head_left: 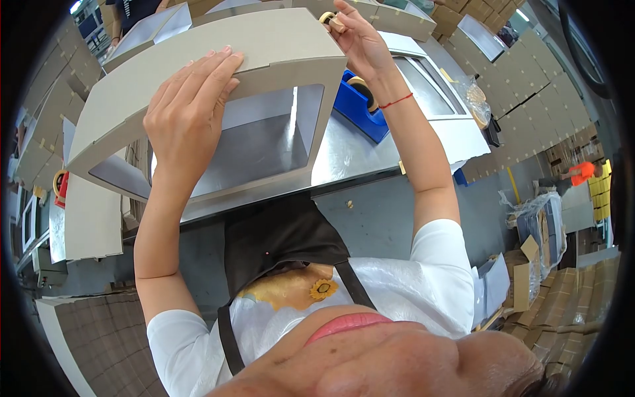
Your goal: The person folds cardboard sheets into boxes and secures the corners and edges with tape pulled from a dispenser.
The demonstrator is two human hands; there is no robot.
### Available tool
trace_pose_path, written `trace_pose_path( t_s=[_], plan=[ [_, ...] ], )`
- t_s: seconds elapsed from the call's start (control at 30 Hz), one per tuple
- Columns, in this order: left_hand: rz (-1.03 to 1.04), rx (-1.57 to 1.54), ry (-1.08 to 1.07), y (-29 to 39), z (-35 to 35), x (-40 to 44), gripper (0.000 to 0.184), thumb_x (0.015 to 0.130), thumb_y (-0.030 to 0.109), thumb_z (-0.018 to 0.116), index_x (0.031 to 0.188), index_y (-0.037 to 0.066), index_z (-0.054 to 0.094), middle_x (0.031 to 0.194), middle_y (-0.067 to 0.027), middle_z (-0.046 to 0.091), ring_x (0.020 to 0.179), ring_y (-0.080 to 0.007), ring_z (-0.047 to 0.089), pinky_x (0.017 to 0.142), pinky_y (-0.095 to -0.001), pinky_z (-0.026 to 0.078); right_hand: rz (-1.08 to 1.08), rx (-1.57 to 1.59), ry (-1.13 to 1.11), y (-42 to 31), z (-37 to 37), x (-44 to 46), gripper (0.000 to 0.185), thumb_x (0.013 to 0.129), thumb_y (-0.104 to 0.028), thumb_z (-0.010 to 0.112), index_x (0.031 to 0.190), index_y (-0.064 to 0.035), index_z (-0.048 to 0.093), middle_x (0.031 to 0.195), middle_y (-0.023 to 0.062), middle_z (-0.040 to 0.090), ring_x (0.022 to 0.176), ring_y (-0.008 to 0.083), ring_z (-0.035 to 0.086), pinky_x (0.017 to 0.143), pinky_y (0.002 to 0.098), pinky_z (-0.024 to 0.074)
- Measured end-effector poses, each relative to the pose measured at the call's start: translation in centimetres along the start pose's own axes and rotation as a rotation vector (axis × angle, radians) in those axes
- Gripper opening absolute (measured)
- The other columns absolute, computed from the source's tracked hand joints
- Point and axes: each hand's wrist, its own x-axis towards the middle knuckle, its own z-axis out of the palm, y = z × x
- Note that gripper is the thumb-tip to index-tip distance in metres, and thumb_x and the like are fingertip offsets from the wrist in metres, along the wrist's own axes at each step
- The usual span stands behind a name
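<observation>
A large grey-beige cardboard box with a clear window in its near side stands tilted on the metal table. My left hand lies on its upper edge, fingers stretched over the top panel and thumb near the window. Beyond the box's right corner is my right hand, thumb and fingers drawn together beside the edge. At its fingertips shows a small tan and dark round thing, too small to name. Below my right wrist, a blue tape dispenser with a roll of tan tape rests on the table.
A flat white windowed panel lies on the metal table at right. Stacked cartons stand behind it. Another tape dispenser, red, is at far left. A person in orange is far right; another person stands behind the box.
</observation>
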Motion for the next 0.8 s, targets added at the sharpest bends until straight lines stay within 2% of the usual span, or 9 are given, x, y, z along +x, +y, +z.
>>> trace_pose_path(
  t_s=[0.13,0.47,0.57,0.67,0.73,0.77,0.8],
  plan=[
    [-0.005,0.009,-0.008,0.0,0.0,-0.1,0.021,0.078,0.018,0.066,0.099,0.016,0.068,0.099,0.0016,0.068,0.093,-0.0172,0.064,0.080,-0.0297,0.050,0.048,-0.196,0.089,-0.7,2.2,0.3,0.034,0.085,-0.007,0.057,0.116,-0.0100,0.046,0.075,-0.0009,0.049,0.066,0.0110,0.050,0.060,0.0225,0.0426],
    [0.001,0.006,0.001,0.0,0.1,-0.2,0.021,0.077,0.018,0.067,0.098,0.016,0.068,0.099,0.0013,0.068,0.093,-0.0178,0.064,0.081,-0.0300,0.050,0.102,-0.411,0.150,-1.3,3.6,-0.1,0.041,0.080,-0.006,0.062,0.117,-0.0089,0.045,0.081,-0.0003,0.045,0.071,0.0103,0.049,0.060,0.0236,0.0423],
    [-0.018,0.000,-0.048,0.0,-0.1,-0.2,0.022,0.083,0.020,0.061,0.104,0.017,0.068,0.103,0.0010,0.067,0.098,-0.0182,0.063,0.083,-0.0300,0.048,0.112,-0.419,0.157,-1.5,3.9,-0.2,0.041,0.080,-0.006,0.062,0.117,-0.0089,0.045,0.081,-0.0004,0.045,0.071,0.0105,0.049,0.059,0.0238,0.0423],
    [-0.008,0.005,-0.008,0.0,0.1,-0.2,0.022,0.077,0.018,0.067,0.099,0.016,0.067,0.099,0.0008,0.068,0.093,-0.0181,0.064,0.081,-0.0304,0.050,0.135,-0.455,0.174,-1.6,4.2,-0.4,0.041,0.081,-0.006,0.060,0.118,-0.0091,0.043,0.083,-0.0012,0.046,0.076,0.0092,0.050,0.061,0.0226,0.0428],
    [0.008,0.005,0.000,-0.1,0.1,-0.2,0.022,0.077,0.018,0.067,0.099,0.016,0.067,0.099,0.0009,0.068,0.093,-0.0182,0.064,0.080,-0.0300,0.050,0.104,-0.471,0.159,-1.3,4.1,-0.3,0.037,0.079,-0.011,0.065,0.113,-0.0096,0.051,0.086,0.0018,0.050,0.082,0.0148,0.053,0.069,0.0271,0.0439],
    [0.007,0.007,-0.001,-0.1,0.0,-0.2,0.022,0.077,0.018,0.067,0.099,0.016,0.067,0.099,0.0009,0.068,0.093,-0.0182,0.064,0.080,-0.0300,0.050,0.105,-0.470,0.157,-1.1,3.8,-0.3,0.037,0.079,-0.011,0.065,0.113,-0.0096,0.051,0.086,0.0018,0.050,0.082,0.0148,0.053,0.069,0.0271,0.0439],
    [0.006,0.010,-0.005,-0.1,0.0,-0.2,0.022,0.077,0.018,0.067,0.099,0.016,0.067,0.099,0.0009,0.068,0.093,-0.0181,0.064,0.080,-0.0299,0.050,0.088,-0.531,0.126,-0.9,3.4,-0.5,0.039,0.080,-0.018,0.066,0.114,-0.0080,0.050,0.088,0.0021,0.054,0.080,0.0125,0.054,0.070,0.0254,0.0460]
  ],
)
